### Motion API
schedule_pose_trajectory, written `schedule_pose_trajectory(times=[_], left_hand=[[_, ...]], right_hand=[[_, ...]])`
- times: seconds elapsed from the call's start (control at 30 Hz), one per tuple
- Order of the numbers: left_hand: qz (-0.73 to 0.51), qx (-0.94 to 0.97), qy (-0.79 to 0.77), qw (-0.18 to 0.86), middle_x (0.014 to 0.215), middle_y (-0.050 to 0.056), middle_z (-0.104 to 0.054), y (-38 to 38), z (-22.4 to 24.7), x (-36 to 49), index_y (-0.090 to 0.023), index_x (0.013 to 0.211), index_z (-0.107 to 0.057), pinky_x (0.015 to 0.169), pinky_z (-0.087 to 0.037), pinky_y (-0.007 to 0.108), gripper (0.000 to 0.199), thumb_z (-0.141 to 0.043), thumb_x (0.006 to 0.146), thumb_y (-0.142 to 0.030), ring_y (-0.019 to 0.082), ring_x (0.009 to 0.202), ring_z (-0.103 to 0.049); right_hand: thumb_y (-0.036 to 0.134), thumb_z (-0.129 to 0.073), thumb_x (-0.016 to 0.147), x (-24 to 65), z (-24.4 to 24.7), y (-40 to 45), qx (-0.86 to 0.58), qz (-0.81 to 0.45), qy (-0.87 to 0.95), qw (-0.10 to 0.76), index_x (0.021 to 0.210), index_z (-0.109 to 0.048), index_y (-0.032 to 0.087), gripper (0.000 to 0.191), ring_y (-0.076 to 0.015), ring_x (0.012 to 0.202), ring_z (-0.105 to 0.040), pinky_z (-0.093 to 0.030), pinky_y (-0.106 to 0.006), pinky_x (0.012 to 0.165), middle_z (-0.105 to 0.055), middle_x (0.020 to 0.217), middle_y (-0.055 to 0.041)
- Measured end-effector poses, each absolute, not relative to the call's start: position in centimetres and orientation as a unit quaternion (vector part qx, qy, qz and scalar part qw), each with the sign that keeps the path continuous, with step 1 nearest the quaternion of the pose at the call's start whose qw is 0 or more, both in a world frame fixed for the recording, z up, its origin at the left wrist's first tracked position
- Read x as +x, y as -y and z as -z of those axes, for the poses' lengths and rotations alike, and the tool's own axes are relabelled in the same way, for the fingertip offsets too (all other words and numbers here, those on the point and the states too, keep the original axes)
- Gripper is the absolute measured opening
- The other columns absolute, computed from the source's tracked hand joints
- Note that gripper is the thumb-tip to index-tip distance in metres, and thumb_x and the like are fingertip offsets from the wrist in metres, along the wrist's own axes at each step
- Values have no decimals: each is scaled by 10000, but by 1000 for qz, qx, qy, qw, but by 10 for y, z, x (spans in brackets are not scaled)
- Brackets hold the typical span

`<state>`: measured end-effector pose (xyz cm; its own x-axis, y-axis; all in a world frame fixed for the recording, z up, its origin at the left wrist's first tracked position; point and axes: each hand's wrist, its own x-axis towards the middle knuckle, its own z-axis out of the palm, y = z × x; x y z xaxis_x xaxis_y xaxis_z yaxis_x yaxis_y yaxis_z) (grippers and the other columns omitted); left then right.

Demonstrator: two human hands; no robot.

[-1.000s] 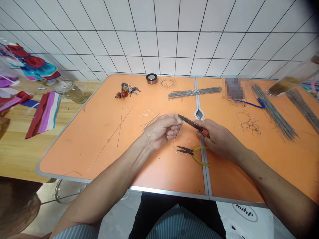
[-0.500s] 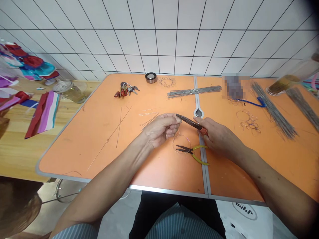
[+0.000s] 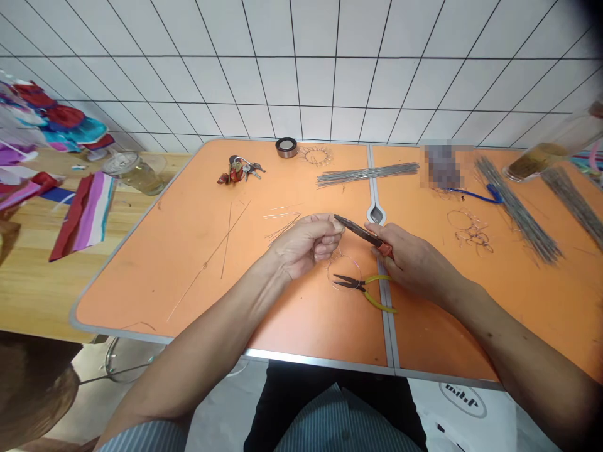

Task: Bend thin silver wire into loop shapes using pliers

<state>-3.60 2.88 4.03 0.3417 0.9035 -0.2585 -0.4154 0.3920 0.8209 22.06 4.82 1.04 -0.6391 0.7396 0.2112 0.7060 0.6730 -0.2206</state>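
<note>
My left hand (image 3: pixel 313 242) is closed in a pinch over the middle of the orange table, on what looks like a thin wire. A fine wire loop (image 3: pixel 360 271) shows just below its fingertips and seems joined to that wire. My right hand (image 3: pixel 409 254) is wrapped round the red handles of dark-jawed pliers (image 3: pixel 358 230). Their tip meets the left fingertips, where the wire end is too small to make out. Below lies a second pair of pliers (image 3: pixel 362 284) with yellow handles, jaws apart, overlapping the loop in view.
Wire bundles (image 3: pixel 367 174) (image 3: pixel 521 210) lie at the back and right. Keys (image 3: pixel 241 169), a tape roll (image 3: pixel 286 147) and wire rings (image 3: pixel 471 232) are on the orange table (image 3: pixel 306 326). Loose wires (image 3: pixel 226 242) lie left. A glass jar (image 3: pixel 134 172) stands beyond; a bottle (image 3: pixel 541 160) is at right.
Hardly anything differs. Both hands and the pliers keep their places, with only a very slight shift of the whole view.
</note>
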Motion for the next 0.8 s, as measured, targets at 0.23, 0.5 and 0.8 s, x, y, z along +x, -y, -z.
schedule_pose_trajectory(times=[0.23,0.5,0.8], left_hand=[[-409,322,-363,773,580,-77,-381,-29,-44,-38,-188,638,-452,410,-181,159,367,-803,740,-168,18,428,-294],[-411,329,-368,766,568,-79,-379,-30,-44,-38,-186,622,-454,408,-187,157,365,-803,728,-166,15,429,-288],[-412,336,-367,763,571,-76,-382,-28,-46,-38,-186,624,-456,412,-192,160,363,-800,738,-168,16,430,-294]], right_hand=[[218,-397,1085,224,-8,-52,-390,-35,906,158,1529,-549,212,469,-259,898,-711,-538,-356,712,-734,1166,-119],[167,-407,1057,224,-14,-50,-390,-71,909,128,1455,-590,203,439,-241,852,-682,-494,-338,697,-700,1094,-92],[162,-434,1057,223,-16,-48,-390,-79,907,136,1454,-601,215,435,-234,853,-693,-497,-327,693,-720,1092,-86]])
